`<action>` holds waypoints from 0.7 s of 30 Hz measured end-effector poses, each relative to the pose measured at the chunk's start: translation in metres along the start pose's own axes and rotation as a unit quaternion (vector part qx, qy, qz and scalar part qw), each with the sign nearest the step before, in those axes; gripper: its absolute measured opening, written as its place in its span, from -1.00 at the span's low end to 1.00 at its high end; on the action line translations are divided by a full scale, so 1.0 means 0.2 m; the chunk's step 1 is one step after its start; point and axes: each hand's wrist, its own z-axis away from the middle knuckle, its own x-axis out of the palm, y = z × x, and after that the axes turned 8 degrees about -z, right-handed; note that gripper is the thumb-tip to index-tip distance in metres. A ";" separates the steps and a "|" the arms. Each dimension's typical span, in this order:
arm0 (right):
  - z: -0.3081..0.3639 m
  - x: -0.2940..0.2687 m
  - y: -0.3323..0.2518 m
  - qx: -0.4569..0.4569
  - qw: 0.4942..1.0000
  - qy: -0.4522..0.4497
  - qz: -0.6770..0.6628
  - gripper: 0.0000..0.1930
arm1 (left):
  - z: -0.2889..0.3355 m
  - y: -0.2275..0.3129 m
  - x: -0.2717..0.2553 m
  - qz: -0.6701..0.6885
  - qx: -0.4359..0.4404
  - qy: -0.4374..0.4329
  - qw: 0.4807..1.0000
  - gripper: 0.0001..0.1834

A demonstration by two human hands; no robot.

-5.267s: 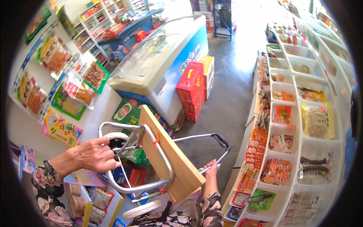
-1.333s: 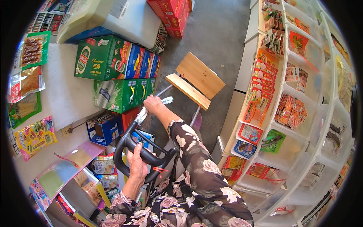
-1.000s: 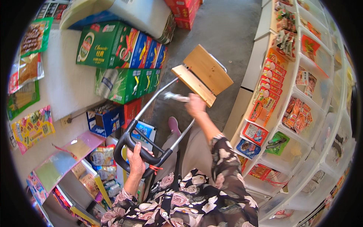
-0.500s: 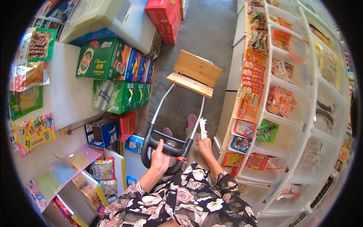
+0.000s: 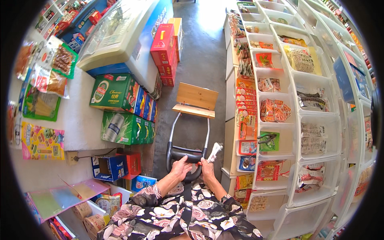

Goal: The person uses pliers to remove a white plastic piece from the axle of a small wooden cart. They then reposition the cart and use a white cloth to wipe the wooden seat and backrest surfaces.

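Observation:
In front of me stands a silver tube frame (image 5: pixel 174 127) with two wooden boards (image 5: pixel 196 96) at its far end and a black looped handle (image 5: pixel 188 155) at its near end. My left hand (image 5: pixel 181 169) is closed on the black handle's left part. At the handle's right side is my right hand (image 5: pixel 207 169), its fingers closed round a crumpled white strip (image 5: pixel 216 150) that sticks up past them. Something small and red shows on the handle beside the right hand. My fingertips are partly hidden, and I cannot tell what material the strip is.
Drink cartons (image 5: pixel 116 94) are stacked to the left, beside a white counter (image 5: pixel 80 132) and a chest freezer (image 5: pixel 120 36). Red boxes (image 5: pixel 163 48) stand farther up the aisle. Along the right run clear bins (image 5: pixel 276 136) of packaged snacks. Grey floor (image 5: pixel 200 60) stretches ahead.
My right hand, with the white strip, has come in from beside the frame to the handle. The view has tilted up along the aisle. My left hand stays on the handle.

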 end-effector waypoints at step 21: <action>0.01 0.45 0.42 0.174 0.976 -0.109 0.072 -0.77 | 0.20 -0.01 -0.88 -0.040 0.230 0.183 0.955 -0.10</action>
